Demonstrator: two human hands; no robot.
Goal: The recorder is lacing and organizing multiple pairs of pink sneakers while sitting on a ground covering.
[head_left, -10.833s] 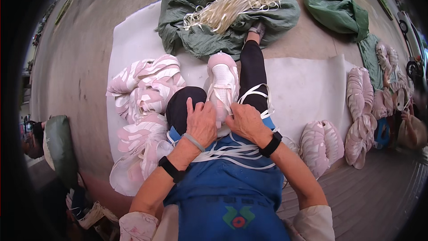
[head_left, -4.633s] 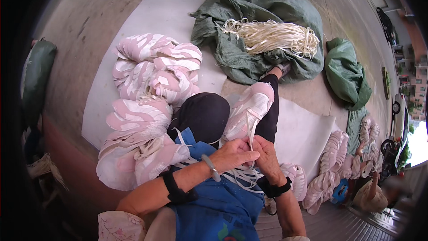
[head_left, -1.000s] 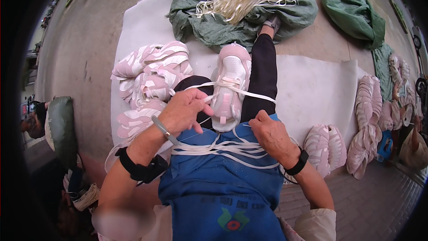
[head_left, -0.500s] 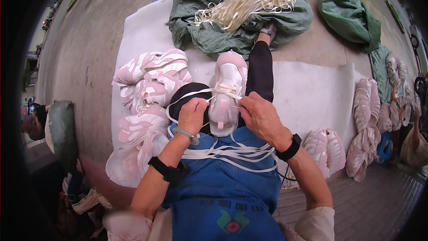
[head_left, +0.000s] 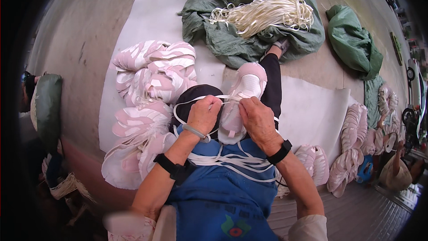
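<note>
A pink and white shoe upper (head_left: pixel 250 84) rests over my lap, toe pointing away from me. Across its middle runs a white shoelace (head_left: pixel 229 97). On the shoe's left, my left hand (head_left: pixel 204 115) is closed, pinching the lace, and a loop of it hangs out to the left. My right hand (head_left: pixel 257 118) pinches the lace over the shoe's right side, its fingertips partly covering the eyelets. More loose white laces (head_left: pixel 232 161) lie across the blue apron (head_left: pixel 218 192) on my lap.
To the left, piled pink and white shoe uppers (head_left: pixel 154 78) lie on a white sheet (head_left: pixel 129 31). Ahead, a green sack (head_left: pixel 200 13) carries a bundle of cream laces (head_left: pixel 272 15). Another green sack (head_left: pixel 354 44) and more stacked uppers (head_left: pixel 352 138) stand at the right.
My hands have come closer together over the shoe, still pinching the lace. The whole view has shifted, so the shoe and sacks appear farther right and lower.
</note>
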